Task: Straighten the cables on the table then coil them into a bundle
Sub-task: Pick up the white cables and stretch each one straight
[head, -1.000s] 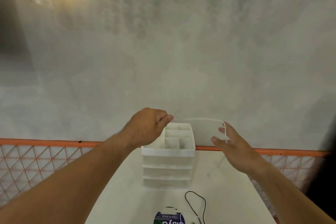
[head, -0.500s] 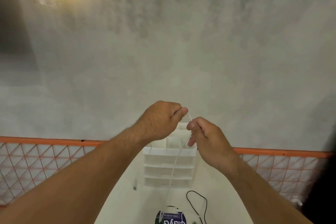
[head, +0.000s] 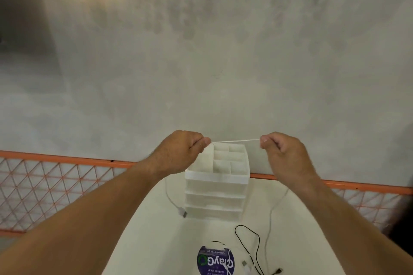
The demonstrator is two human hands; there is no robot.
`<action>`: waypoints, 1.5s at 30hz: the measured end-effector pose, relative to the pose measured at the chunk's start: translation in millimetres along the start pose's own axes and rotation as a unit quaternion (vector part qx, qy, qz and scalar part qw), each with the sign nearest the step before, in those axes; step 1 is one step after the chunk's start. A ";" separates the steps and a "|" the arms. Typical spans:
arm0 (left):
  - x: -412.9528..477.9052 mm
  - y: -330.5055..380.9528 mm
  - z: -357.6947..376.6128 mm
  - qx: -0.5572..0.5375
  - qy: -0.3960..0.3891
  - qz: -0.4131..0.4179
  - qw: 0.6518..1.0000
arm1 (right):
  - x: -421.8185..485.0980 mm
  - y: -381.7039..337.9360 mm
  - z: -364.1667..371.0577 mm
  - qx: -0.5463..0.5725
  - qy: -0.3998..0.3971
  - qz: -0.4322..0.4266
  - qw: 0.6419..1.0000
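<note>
A thin white cable (head: pixel 235 141) is stretched taut and level between my two hands, above a white drawer organiser. My left hand (head: pixel 183 152) pinches one part of it between thumb and fingers; my right hand (head: pixel 283 154) pinches it about a hand's width to the right. From the left hand the cable hangs down to a plug end (head: pixel 183 212) on the white table (head: pixel 156 241). From the right hand it drops down toward the table's near edge. A black cable (head: pixel 252 243) lies looped on the table in front of the organiser.
The white drawer organiser (head: pixel 215 187) with open top compartments stands at the table's far end. A round blue-labelled container (head: pixel 215 261) sits at the near edge beside loose plug ends. An orange mesh railing (head: pixel 55 176) runs behind the table, with a grey wall beyond.
My hands, close together half a second ago, have pulled apart sideways, drawing the white cable straight between them. A second ago my right hand was open with the cable looped over it.
</note>
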State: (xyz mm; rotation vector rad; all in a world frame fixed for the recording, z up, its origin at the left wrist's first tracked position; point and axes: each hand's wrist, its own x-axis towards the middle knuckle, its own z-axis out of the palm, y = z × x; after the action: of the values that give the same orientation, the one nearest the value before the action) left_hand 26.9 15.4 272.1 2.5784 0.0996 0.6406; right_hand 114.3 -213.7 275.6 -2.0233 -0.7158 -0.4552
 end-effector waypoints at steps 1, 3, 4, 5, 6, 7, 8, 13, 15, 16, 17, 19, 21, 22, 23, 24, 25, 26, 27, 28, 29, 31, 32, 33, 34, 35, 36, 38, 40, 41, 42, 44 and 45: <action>-2.5 -6.7 -2.3 -0.001 0.002 -0.009 1.000 | 2.2 5.4 -7.3 -0.014 0.003 0.004 1.000; -6.9 -16.6 -6.0 0.003 0.004 -0.021 1.000 | 6.0 14.2 -19.1 -0.039 0.002 0.013 0.999; -8.9 -21.1 -7.4 0.008 0.006 -0.026 1.000 | 7.6 17.8 -23.6 -0.051 0.005 0.016 0.999; -11.0 -25.9 -9.2 0.015 0.008 -0.032 0.999 | 9.1 20.9 -28.6 -0.059 0.014 0.019 0.998; -13.3 -31.1 -11.4 0.020 0.010 -0.038 0.999 | 10.2 23.6 -34.7 -0.063 0.024 0.024 0.997; -15.8 -37.1 -13.8 0.025 0.010 -0.043 0.999 | 11.1 26.2 -40.8 -0.065 0.033 0.031 0.997; -17.9 -42.2 -16.4 0.028 0.008 -0.046 0.999 | 11.3 29.0 -46.8 -0.066 0.037 0.040 0.996; -20.1 -53.5 -16.5 0.039 -0.001 -0.053 0.998 | 2.3 39.8 -50.6 -0.070 0.032 0.067 0.995; -21.6 -57.5 -14.0 0.063 -0.009 -0.063 0.996 | -2.5 44.5 -43.1 -0.068 0.021 0.083 0.994; -24.2 -60.7 -13.0 0.080 -0.018 -0.069 0.994 | -5.6 48.1 -38.9 -0.066 0.010 0.091 0.994; -27.5 -65.8 -11.8 0.098 -0.029 -0.076 0.992 | -9.0 52.4 -34.4 -0.065 -0.005 0.097 0.993; -38.1 -76.3 -9.1 0.142 -0.049 -0.081 0.985 | -18.4 59.8 -24.2 -0.073 -0.039 0.099 0.992; -52.9 -92.1 -3.7 0.173 -0.061 -0.077 0.980 | -30.4 64.8 -11.7 -0.085 -0.072 0.084 0.990; -61.3 -102.2 -0.2 0.180 -0.069 -0.076 0.978 | -36.9 65.7 -5.4 -0.094 -0.091 0.076 0.989; -71.0 -113.9 3.9 0.182 -0.081 -0.081 0.977 | -43.4 66.5 0.8 -0.105 -0.114 0.068 0.986; -81.5 -126.5 8.3 0.179 -0.096 -0.096 0.974 | -49.8 67.2 6.8 -0.116 -0.140 0.062 0.981; -93.2 -140.8 12.1 0.183 -0.118 -0.122 0.968 | -55.9 69.0 13.0 -0.127 -0.168 0.058 0.976; -106.2 -153.2 14.9 0.192 -0.138 -0.146 0.961 | -61.3 71.3 19.6 -0.138 -0.193 0.052 0.970; -119.8 -164.9 17.5 0.206 -0.156 -0.167 0.951 | -66.3 74.2 26.0 -0.149 -0.216 0.046 0.964; -133.1 -174.1 19.2 0.217 -0.166 -0.182 0.945 | -70.9 77.6 32.4 -0.159 -0.235 0.043 0.958; -145.6 -182.6 21.3 0.223 -0.175 -0.194 0.939 | -74.9 80.5 39.5 -0.170 -0.252 0.041 0.952; -168.8 -198.9 27.8 0.229 -0.195 -0.211 0.930 | -83.2 82.5 54.4 -0.186 -0.287 0.037 0.939; -179.9 -206.6 32.2 0.235 -0.204 -0.218 0.925 | -87.9 82.6 62.3 -0.192 -0.310 0.036 0.930; -191.1 -215.7 37.7 0.242 -0.215 -0.223 0.920 | -92.9 82.4 70.1 -0.201 -0.335 0.034 0.920; -202.1 -224.2 44.1 0.245 -0.223 -0.228 0.915 | -98.6 83.0 77.6 -0.215 -0.359 0.033 0.908; -212.6 -232.4 50.4 0.244 -0.233 -0.236 0.911 | -104.5 84.6 84.8 -0.231 -0.380 0.031 0.895; -221.8 -239.0 55.9 0.246 -0.243 -0.242 0.907 | -110.1 87.1 91.7 -0.244 -0.397 0.027 0.884; -239.6 -250.0 63.6 0.273 -0.279 -0.235 0.890 | -120.3 92.9 104.5 -0.257 -0.423 0.023 0.869; -258.6 -261.7 68.5 0.292 -0.301 -0.228 0.879 | -129.4 98.1 116.7 -0.258 -0.448 0.022 0.856; -267.4 -267.7 71.3 0.295 -0.306 -0.227 0.876 | -134.4 99.5 121.8 -0.256 -0.455 0.027 0.853; -274.5 -272.9 74.4 0.299 -0.314 -0.228 0.872 | -139.6 101.4 126.9 -0.256 -0.458 0.033 0.851; -284.2 -279.3 81.1 0.308 -0.327 -0.223 0.865 | -150.0 106.5 136.4 -0.267 -0.461 0.038 0.846; -287.1 -280.4 84.0 0.311 -0.336 -0.218 0.862 | -154.0 108.2 140.9 -0.275 -0.462 0.041 0.842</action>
State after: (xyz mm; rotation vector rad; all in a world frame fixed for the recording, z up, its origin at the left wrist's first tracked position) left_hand -177.3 174.7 -45.7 3.0522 0.7296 -0.5675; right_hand 71.9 -185.4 46.0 -2.8123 -1.1430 0.5000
